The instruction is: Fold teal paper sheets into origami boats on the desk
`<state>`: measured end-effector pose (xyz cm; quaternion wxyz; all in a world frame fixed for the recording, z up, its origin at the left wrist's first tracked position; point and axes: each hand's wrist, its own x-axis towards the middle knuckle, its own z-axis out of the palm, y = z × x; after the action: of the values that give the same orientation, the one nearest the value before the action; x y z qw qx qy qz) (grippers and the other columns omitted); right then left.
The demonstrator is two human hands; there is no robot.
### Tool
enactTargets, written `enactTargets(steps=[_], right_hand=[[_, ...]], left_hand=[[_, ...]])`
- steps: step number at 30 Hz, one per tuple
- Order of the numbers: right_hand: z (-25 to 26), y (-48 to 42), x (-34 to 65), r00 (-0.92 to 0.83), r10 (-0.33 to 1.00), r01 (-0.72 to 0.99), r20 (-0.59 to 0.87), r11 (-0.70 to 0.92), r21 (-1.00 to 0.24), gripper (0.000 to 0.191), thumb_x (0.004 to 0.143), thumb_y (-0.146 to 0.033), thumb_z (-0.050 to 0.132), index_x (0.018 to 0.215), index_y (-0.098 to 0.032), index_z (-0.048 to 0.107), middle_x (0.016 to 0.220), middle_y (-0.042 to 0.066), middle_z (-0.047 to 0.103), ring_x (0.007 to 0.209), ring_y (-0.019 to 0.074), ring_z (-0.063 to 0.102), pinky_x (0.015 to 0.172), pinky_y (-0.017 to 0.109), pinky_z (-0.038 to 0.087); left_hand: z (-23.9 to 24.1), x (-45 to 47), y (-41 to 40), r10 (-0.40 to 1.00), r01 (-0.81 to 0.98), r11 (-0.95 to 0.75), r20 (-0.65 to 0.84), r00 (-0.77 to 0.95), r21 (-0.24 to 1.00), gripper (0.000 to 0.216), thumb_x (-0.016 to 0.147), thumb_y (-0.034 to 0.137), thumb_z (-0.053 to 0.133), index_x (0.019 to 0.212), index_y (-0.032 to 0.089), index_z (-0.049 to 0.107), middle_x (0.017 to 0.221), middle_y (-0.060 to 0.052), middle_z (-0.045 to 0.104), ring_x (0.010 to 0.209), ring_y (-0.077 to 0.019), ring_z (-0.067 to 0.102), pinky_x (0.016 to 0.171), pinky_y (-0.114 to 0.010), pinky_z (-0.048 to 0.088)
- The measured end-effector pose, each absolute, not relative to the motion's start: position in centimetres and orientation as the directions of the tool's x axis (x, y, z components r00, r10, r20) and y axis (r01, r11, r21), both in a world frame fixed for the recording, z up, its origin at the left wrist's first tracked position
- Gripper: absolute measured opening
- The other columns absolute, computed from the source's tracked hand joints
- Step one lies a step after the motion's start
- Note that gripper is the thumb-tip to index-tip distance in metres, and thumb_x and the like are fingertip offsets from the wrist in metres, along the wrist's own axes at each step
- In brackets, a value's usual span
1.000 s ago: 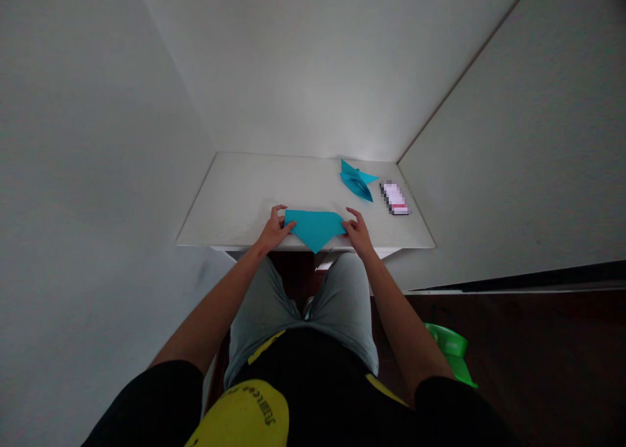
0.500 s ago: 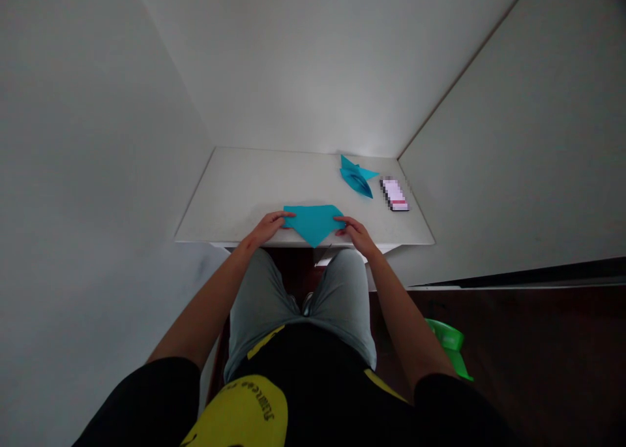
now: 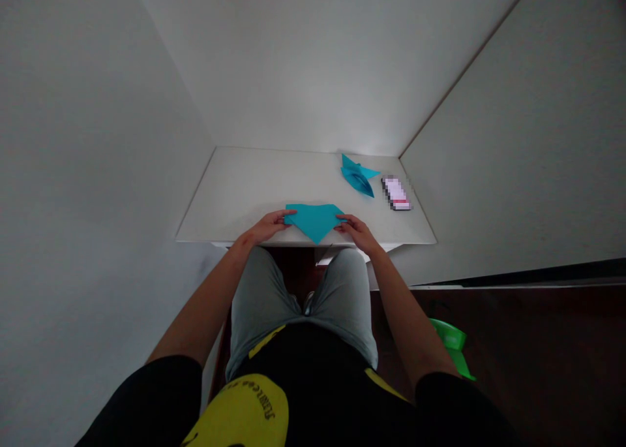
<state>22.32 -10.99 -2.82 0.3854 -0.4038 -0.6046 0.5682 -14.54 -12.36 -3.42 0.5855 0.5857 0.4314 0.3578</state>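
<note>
A folded sheet of blue paper (image 3: 315,221) is held between my two hands above the front part of the white tabletop, its pointed corner towards me. My left hand (image 3: 272,225) pinches the paper's left end, with fingers on top. The right end is gripped by my right hand (image 3: 358,231) in the same way, thumb and fingers on either side. Farther back on the right lies a blue folded paper boat shape (image 3: 358,176), apart from both hands.
A phone (image 3: 396,193) with a blurred-out screen lies at the right of the white tabletop (image 3: 244,186). Walls close in the table at the back and both sides. A green plastic object (image 3: 448,336) stands on the dark floor to the right.
The paper's pointed corner has risen slightly, and the paper has shifted a little to the right in view. Both hands keep their hold on its ends.
</note>
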Motion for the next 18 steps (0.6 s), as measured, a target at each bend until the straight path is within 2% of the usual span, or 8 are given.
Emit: enactTargets(steps=[3,6,10,14,16,18], right_hand=[[-2.6,-11.1,22.2,-0.328,0.945,0.061,-0.002,0.019,-0.998,0.058,0.086,-0.072,0.077,0.122,-0.026,0.076,0.099,0.006,0.080,0.095,0.0232,0.078,0.098,0.043,0.062],[-2.4,-11.0,22.2,-0.261,0.965,0.095,0.007,0.033,-0.995,0.057,0.085,-0.076,0.076,0.111,-0.025,0.077,0.093,0.004,0.078,0.089,0.0215,0.075,0.094,0.041,0.062],[-2.2,-10.9,21.9,-0.232,0.972,0.128,0.025,0.056,-0.990,0.057,0.079,-0.076,0.081,0.102,-0.024,0.075,0.084,0.000,0.072,0.076,0.0176,0.067,0.082,0.037,0.060],[-2.5,-10.9,21.3,-0.230,0.972,0.084,0.051,0.072,-0.994,0.057,0.078,-0.071,0.084,0.111,-0.025,0.072,0.079,-0.003,0.065,0.071,0.0159,0.061,0.073,0.034,0.059],[-2.8,-10.9,21.0,-0.226,0.972,0.037,0.060,0.070,-0.997,0.062,0.079,-0.066,0.085,0.123,-0.027,0.067,0.082,-0.003,0.066,0.072,0.0159,0.062,0.071,0.033,0.058],[-3.2,-11.0,20.8,-0.219,0.974,0.004,0.061,0.063,-0.998,0.074,0.078,-0.061,0.088,0.138,-0.029,0.060,0.085,-0.003,0.068,0.074,0.0165,0.065,0.071,0.032,0.058]], left_hand=[[-3.6,-14.6,-12.2,0.913,0.083,0.076,-0.103,0.396,0.994,0.078,0.078,0.035,0.081,0.152,0.017,0.062,0.141,-0.014,0.075,0.118,-0.0235,0.075,0.114,-0.043,0.054],[-3.5,-14.5,-12.1,0.927,0.118,0.049,-0.089,0.364,0.992,0.070,0.079,0.036,0.081,0.145,0.019,0.067,0.139,-0.012,0.076,0.119,-0.0235,0.075,0.111,-0.041,0.056],[-3.2,-14.3,-12.3,0.946,0.191,0.035,-0.095,0.311,0.981,0.060,0.084,0.045,0.078,0.137,0.018,0.073,0.121,-0.009,0.081,0.107,-0.0216,0.076,0.103,-0.039,0.058],[-3.0,-13.7,-12.4,0.958,0.187,0.048,-0.098,0.269,0.981,0.054,0.086,0.051,0.078,0.128,0.017,0.077,0.107,-0.007,0.081,0.098,-0.0197,0.075,0.096,-0.036,0.060],[-3.0,-13.1,-12.3,0.973,0.177,0.052,-0.090,0.212,0.983,0.047,0.084,0.050,0.080,0.117,0.017,0.077,0.099,-0.006,0.078,0.091,-0.0181,0.073,0.091,-0.034,0.060],[-3.1,-12.5,-12.3,0.985,0.142,0.061,-0.082,0.151,0.988,0.045,0.081,0.045,0.084,0.114,0.017,0.073,0.094,-0.003,0.074,0.085,-0.0161,0.072,0.085,-0.032,0.061]])
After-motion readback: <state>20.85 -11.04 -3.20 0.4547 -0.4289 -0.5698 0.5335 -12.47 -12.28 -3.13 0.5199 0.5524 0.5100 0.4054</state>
